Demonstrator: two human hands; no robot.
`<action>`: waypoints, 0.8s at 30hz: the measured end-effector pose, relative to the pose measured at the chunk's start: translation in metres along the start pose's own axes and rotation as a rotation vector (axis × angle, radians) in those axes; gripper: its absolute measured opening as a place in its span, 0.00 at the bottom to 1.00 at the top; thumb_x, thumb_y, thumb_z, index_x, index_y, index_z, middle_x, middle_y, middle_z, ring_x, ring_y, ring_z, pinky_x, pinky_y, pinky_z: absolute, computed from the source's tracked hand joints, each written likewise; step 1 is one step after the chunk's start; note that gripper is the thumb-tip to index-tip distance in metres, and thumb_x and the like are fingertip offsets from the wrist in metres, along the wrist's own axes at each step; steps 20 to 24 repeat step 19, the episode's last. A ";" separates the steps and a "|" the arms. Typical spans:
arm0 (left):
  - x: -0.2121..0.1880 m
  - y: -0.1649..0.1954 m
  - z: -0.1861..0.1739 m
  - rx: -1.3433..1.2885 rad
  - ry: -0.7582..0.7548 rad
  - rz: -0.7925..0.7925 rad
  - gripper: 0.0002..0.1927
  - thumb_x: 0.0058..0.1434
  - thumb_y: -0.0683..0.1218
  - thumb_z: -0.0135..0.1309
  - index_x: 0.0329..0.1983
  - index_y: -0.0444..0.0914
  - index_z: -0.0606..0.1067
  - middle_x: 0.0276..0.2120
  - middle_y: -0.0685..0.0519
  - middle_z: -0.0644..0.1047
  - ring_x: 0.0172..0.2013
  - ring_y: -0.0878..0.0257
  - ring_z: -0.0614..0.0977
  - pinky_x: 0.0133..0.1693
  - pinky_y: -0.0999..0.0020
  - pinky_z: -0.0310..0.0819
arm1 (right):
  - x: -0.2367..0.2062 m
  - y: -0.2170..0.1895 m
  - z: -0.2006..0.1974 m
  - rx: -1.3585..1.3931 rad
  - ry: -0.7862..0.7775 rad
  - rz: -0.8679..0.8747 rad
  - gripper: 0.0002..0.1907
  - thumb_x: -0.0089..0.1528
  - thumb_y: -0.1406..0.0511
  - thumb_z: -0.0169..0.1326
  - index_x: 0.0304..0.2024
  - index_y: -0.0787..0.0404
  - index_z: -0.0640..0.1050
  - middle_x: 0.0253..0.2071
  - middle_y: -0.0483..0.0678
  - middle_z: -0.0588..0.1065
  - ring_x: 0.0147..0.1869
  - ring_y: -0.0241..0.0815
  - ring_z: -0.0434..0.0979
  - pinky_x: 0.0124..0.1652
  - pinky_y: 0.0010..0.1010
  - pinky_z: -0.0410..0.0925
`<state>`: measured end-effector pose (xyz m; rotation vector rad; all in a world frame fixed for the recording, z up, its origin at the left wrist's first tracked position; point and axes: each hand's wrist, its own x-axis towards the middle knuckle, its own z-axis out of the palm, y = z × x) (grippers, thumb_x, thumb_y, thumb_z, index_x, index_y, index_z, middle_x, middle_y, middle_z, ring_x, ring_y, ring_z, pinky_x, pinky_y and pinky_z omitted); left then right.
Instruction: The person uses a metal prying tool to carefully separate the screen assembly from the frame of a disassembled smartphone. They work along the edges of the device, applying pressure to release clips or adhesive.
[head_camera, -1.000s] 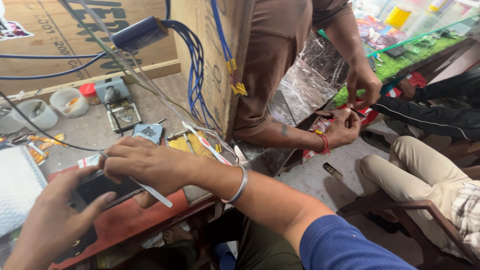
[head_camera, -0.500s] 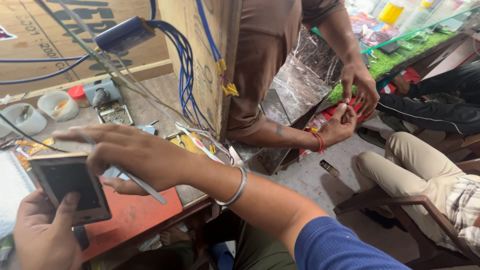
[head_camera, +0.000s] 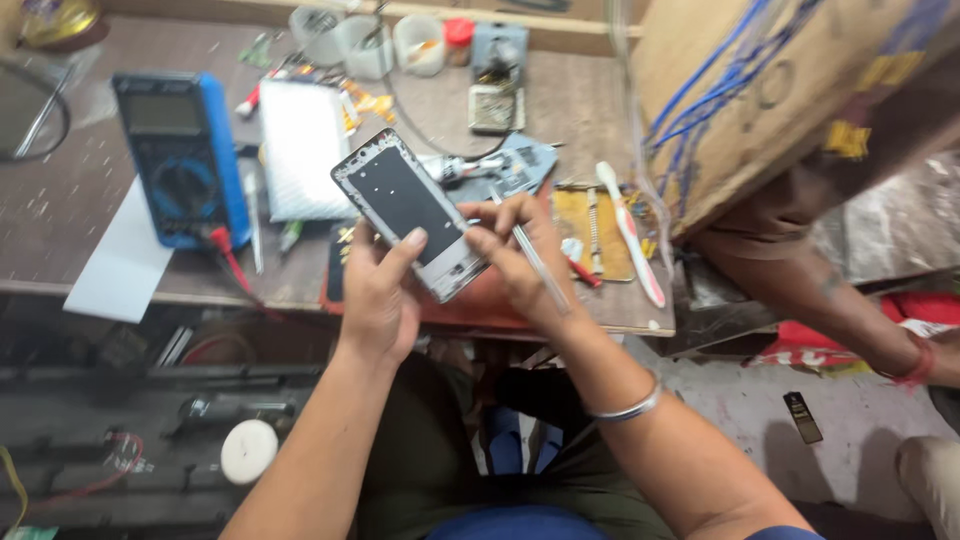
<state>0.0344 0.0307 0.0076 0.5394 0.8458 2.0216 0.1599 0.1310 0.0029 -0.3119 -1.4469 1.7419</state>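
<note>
An opened phone body with a dark inner plate and a pale metal rim is held above the front edge of the workbench. My left hand grips its lower left side, with the thumb on the plate. My right hand touches the phone's lower right corner and holds slim metal tweezers that point down and to the right. A silver bangle sits on my right wrist.
On the wooden workbench lie a blue multimeter with a red lead, a white panel, a toothbrush, small tubs and a red mat. A cardboard box with blue wires stands at right. Another person's arm reaches in.
The view has swung left and down over the bench. The phone has come up from the lower left to the middle, and both my hands now meet on it.
</note>
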 end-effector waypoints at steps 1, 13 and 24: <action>-0.001 0.004 0.001 -0.060 -0.039 -0.052 0.26 0.64 0.38 0.55 0.65 0.33 0.63 0.52 0.48 0.75 0.53 0.59 0.79 0.57 0.59 0.74 | 0.000 -0.002 -0.001 0.048 -0.031 0.022 0.14 0.66 0.76 0.54 0.38 0.59 0.62 0.56 0.62 0.76 0.59 0.42 0.77 0.58 0.34 0.72; 0.014 0.001 0.000 -0.131 -0.190 -0.073 0.24 0.69 0.41 0.42 0.68 0.31 0.62 0.54 0.45 0.74 0.54 0.57 0.78 0.57 0.59 0.76 | -0.005 0.004 -0.010 -0.058 0.065 -0.027 0.13 0.69 0.73 0.54 0.39 0.59 0.61 0.56 0.61 0.76 0.55 0.41 0.80 0.51 0.31 0.74; 0.014 -0.008 -0.011 -0.149 -0.205 -0.008 0.25 0.70 0.41 0.41 0.69 0.29 0.61 0.54 0.42 0.75 0.56 0.55 0.77 0.61 0.58 0.74 | -0.034 0.026 -0.025 -0.162 0.121 -0.073 0.17 0.69 0.72 0.59 0.43 0.58 0.61 0.50 0.64 0.77 0.43 0.38 0.76 0.46 0.27 0.73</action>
